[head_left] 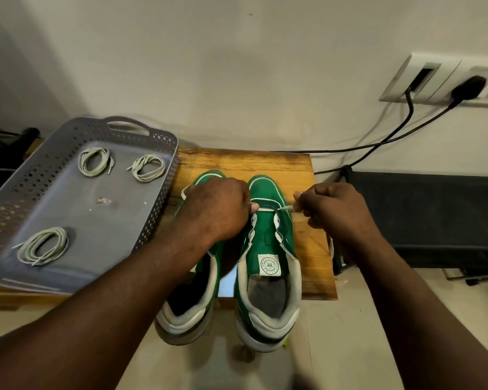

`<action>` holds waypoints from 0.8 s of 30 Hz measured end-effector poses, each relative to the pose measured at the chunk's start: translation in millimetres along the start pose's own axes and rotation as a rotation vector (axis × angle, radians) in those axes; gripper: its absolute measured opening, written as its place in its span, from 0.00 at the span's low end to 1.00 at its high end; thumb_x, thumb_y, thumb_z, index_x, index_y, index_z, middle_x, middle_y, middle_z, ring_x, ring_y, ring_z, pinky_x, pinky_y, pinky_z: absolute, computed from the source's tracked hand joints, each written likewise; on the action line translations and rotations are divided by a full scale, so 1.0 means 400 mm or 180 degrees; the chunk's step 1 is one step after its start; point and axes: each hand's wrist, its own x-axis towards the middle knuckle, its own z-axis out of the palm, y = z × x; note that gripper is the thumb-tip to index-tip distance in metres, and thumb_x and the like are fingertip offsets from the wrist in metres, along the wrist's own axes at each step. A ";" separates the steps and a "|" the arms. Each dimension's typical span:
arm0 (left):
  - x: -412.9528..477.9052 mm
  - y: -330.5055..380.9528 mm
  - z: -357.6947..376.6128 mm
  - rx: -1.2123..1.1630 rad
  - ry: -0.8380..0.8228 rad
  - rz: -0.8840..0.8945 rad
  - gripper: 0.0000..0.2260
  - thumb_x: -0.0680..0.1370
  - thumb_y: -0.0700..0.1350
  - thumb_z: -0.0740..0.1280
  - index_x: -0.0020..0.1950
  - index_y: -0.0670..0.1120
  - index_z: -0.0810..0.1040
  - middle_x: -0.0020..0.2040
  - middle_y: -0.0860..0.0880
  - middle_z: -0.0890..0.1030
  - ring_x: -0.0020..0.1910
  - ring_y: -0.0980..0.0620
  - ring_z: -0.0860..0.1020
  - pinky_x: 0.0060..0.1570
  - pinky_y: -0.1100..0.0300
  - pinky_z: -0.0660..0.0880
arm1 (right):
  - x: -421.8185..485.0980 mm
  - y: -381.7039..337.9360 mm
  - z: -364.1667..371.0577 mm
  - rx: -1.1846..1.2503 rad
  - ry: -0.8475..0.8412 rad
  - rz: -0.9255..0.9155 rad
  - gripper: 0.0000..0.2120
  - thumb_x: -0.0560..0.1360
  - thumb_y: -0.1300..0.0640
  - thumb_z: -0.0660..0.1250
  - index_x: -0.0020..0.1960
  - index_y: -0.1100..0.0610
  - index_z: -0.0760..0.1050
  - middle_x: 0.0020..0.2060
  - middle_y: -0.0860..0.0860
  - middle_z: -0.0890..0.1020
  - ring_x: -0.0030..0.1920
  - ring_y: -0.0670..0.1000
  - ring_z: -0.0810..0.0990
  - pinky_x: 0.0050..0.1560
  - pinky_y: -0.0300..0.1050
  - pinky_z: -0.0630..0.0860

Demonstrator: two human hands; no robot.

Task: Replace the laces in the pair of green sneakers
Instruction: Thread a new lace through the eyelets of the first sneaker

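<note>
While pinched at both ends, lace (265,210): across right sneaker (265,243) at toe-end eyelets.
Left hand (217,209): pinching it at 9 o'clock.
Right hand (333,212): pinching its tip at 3 o'clock.

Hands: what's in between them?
The front of one green sneaker, a white lace stretched across it from left hand to right hand, seen in the head view.

Both hands pinch lace (266,210) ends – right sneaker (268,257)

Single head view, looking steeply down, close above table (245,161)
</note>
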 end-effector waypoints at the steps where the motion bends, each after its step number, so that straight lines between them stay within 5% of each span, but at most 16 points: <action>1: 0.002 0.000 0.003 0.0025 -0.0001 -0.0004 0.11 0.81 0.60 0.69 0.52 0.54 0.82 0.48 0.52 0.82 0.54 0.46 0.80 0.60 0.44 0.77 | 0.003 0.012 -0.004 -0.0609 0.0046 -0.0022 0.12 0.77 0.53 0.71 0.36 0.55 0.83 0.32 0.52 0.84 0.36 0.53 0.83 0.41 0.54 0.83; 3: 0.009 0.000 0.007 0.0013 0.0000 -0.0029 0.09 0.81 0.58 0.70 0.49 0.53 0.81 0.47 0.52 0.80 0.54 0.46 0.80 0.60 0.43 0.77 | 0.004 0.024 -0.011 -0.1349 -0.0023 0.0020 0.10 0.76 0.51 0.70 0.38 0.53 0.82 0.31 0.51 0.83 0.34 0.54 0.83 0.41 0.58 0.85; 6: 0.016 0.004 0.015 0.0032 -0.0066 -0.0028 0.07 0.83 0.54 0.69 0.51 0.51 0.78 0.49 0.50 0.81 0.54 0.45 0.80 0.58 0.48 0.76 | 0.001 0.021 -0.006 -0.0889 -0.0369 0.0404 0.09 0.81 0.48 0.68 0.47 0.52 0.80 0.38 0.51 0.86 0.33 0.48 0.83 0.35 0.47 0.82; 11: 0.020 0.006 0.036 0.0040 0.0017 0.0051 0.06 0.82 0.45 0.67 0.59 0.48 0.76 0.51 0.47 0.83 0.53 0.44 0.81 0.59 0.44 0.77 | 0.013 0.022 0.060 -0.0466 -0.0565 0.0820 0.28 0.83 0.36 0.60 0.42 0.58 0.81 0.29 0.50 0.83 0.29 0.49 0.81 0.36 0.45 0.78; 20: 0.018 0.001 0.029 0.0204 0.0139 -0.0111 0.05 0.80 0.49 0.70 0.54 0.51 0.83 0.50 0.47 0.83 0.52 0.44 0.80 0.62 0.46 0.76 | 0.022 0.030 0.069 0.0281 -0.0337 0.0761 0.10 0.82 0.53 0.70 0.47 0.59 0.80 0.36 0.54 0.85 0.35 0.49 0.81 0.37 0.44 0.77; 24: 0.011 0.011 0.028 0.0192 0.0258 0.0030 0.08 0.81 0.48 0.67 0.59 0.50 0.83 0.54 0.47 0.84 0.56 0.43 0.80 0.62 0.47 0.73 | 0.015 0.025 0.065 0.0300 -0.0389 0.0677 0.11 0.83 0.53 0.68 0.47 0.59 0.80 0.37 0.53 0.85 0.36 0.50 0.81 0.39 0.46 0.79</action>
